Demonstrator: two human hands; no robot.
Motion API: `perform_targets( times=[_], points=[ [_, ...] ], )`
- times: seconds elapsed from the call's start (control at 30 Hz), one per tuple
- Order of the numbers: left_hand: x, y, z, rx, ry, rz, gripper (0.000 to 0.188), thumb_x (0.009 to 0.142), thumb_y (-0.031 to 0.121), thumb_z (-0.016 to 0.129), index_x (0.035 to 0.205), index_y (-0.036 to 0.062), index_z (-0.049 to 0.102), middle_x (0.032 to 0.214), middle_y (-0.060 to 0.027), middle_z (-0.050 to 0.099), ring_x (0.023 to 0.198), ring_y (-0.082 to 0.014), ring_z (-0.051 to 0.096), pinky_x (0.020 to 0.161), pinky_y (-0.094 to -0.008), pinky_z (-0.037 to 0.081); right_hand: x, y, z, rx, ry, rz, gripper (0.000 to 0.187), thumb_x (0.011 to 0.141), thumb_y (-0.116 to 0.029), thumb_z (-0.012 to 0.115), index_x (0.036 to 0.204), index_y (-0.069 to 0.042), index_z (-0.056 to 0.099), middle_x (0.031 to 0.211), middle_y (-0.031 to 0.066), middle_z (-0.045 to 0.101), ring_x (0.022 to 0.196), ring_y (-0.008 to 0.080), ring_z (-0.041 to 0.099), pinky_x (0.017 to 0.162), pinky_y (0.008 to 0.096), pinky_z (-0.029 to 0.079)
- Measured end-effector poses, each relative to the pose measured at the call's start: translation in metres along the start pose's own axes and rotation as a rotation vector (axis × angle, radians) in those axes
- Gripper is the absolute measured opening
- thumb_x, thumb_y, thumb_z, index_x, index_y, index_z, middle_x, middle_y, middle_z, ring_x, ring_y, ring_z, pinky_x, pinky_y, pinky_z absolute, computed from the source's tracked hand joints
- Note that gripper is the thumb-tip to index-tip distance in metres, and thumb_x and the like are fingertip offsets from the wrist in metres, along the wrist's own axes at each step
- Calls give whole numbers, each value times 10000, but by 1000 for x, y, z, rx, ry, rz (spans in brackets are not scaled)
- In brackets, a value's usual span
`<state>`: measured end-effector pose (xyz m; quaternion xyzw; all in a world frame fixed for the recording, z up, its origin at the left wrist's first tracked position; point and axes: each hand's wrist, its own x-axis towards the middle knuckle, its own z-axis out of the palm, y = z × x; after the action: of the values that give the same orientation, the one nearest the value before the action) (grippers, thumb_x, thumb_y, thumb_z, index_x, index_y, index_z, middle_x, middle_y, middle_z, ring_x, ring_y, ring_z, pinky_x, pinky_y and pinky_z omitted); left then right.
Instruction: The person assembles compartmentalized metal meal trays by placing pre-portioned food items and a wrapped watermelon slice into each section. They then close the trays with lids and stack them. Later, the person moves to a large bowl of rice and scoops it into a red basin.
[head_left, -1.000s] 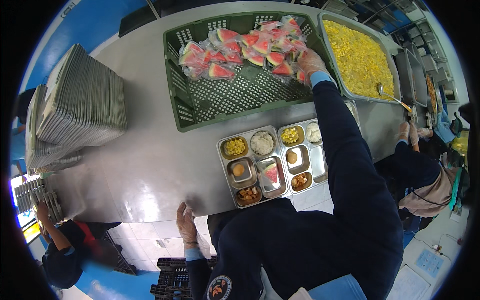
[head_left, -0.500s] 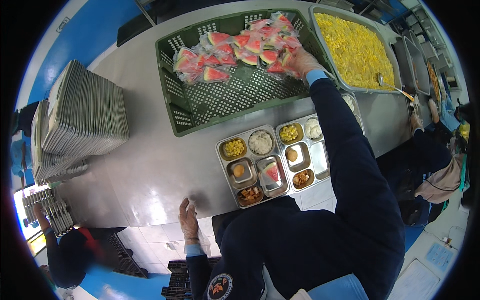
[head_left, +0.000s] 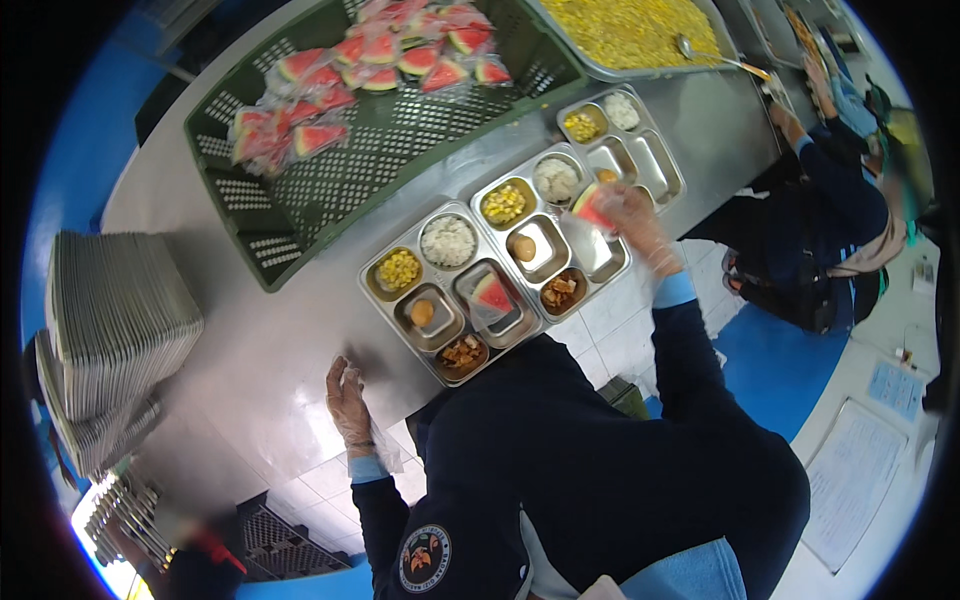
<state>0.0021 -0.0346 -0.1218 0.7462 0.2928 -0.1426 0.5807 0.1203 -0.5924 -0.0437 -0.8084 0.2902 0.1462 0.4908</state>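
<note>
Pinched in my gloved right hand (head_left: 640, 228) is a wrapped watermelon slice (head_left: 592, 207), above the empty large compartment of the middle steel tray (head_left: 606, 258). My gloved left hand (head_left: 350, 403) rests at the table's front edge, loosely curled with fingers apart, holding nothing. Beside it, the left tray (head_left: 447, 287) contains rice, yellow corn, a round brown egg, brown diced food and a wrapped watermelon slice (head_left: 492, 293). The middle tray has the same foods without watermelon. A third tray (head_left: 640, 148) farther right shows corn, rice and an egg, partly covered by my hand.
A green crate (head_left: 400, 160) with wrapped watermelon slices stands behind the trays. A yellow food pan (head_left: 640, 30) with a ladle (head_left: 720, 60) is at far right. Tall tray stacks (head_left: 125, 320) stand at left. A co-worker's hands (head_left: 790, 120) are at right, another person at lower left.
My right hand has left the crate with a watermelon slice and come nearer, over the middle tray. The view has turned and shifted right; my left hand stays by the table edge.
</note>
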Motion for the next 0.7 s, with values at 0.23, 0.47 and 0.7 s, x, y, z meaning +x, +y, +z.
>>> perform_targets(
  times=[0.23, 0.47, 0.7],
  points=[
    [15, 34, 11, 81, -95, 30, 451, 1029, 222, 609, 1444, 57, 551, 1403, -123, 606, 1132, -200, 637, 963, -340, 519, 0, 71, 14, -657, 310, -116, 373, 980, -346, 641, 1158, -20, 671, 1021, 243, 702, 903, 432, 690, 794, 510, 568],
    [0, 24, 11, 110, -156, 23, 441, 1020, 210, 615, 1424, 41, 563, 1382, -111, 622, 1098, -179, 637, 854, -321, 529, 90, 74, -65, -746, 469, -290, 371, 991, -323, 596, 1312, -151, 661, 1050, 211, 714, 1066, 406, 673, 936, 507, 522],
    [-27, 9, 27, 41, -89, -7, 430, 1020, 188, 614, 1417, 34, 560, 1307, -104, 663, 958, -150, 635, 820, -287, 521, 61, 94, -83, -765, 296, -166, 300, 962, -207, 606, 1252, -164, 670, 1105, 198, 714, 1082, 400, 668, 924, 492, 526]
  ],
)
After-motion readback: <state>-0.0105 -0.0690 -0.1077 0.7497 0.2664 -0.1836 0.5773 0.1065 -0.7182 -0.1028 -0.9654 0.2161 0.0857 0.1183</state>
